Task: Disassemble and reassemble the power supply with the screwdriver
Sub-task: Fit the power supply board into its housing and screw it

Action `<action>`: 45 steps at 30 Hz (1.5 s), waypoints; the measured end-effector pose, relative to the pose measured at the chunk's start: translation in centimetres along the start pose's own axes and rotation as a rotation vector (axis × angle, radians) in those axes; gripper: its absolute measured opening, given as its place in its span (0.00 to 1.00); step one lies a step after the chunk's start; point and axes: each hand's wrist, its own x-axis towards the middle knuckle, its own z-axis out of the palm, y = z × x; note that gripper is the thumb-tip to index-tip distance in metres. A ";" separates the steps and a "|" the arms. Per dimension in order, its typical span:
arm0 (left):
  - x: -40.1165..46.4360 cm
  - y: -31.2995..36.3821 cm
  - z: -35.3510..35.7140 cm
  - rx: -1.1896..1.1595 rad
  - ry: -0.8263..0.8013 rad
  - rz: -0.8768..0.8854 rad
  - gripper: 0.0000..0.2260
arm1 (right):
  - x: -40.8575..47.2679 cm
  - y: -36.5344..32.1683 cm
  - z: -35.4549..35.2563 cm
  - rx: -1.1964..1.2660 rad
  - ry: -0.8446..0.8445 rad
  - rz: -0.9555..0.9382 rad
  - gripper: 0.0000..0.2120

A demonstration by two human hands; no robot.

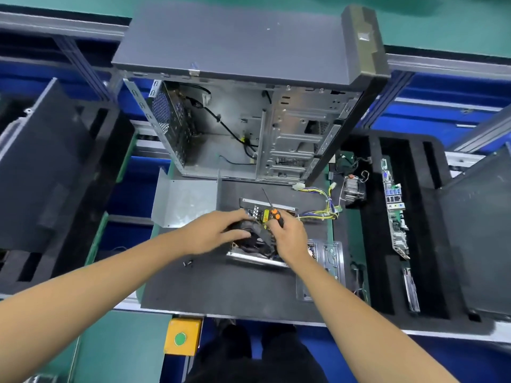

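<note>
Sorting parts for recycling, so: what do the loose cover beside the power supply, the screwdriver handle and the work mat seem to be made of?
Loose cover: looks like bare sheet metal, dull grey, with folded edges.
Screwdriver handle: probably plastic or rubber, black with orange patches; the thin dark shaft looks like metal.
Work mat: dark grey and matte, likely rubber or foam; the picture cannot settle which.

Both forearms are bare, no sleeves showing, and dark trousers (pixel 257 357) cover the legs below.
</note>
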 end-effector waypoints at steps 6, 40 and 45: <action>0.3 0.8 1.1 -0.659 0.256 -0.331 0.11 | 0.3 0.7 -1.0 0.174 0.002 -0.034 0.11; -1.7 2.5 -0.7 -0.082 0.145 -0.120 0.10 | 1.8 0.6 -5.3 -0.003 -0.392 -0.145 0.07; -1.2 2.2 -0.6 -0.102 0.186 -0.130 0.09 | 2.4 0.7 -6.0 0.004 -0.360 -0.172 0.08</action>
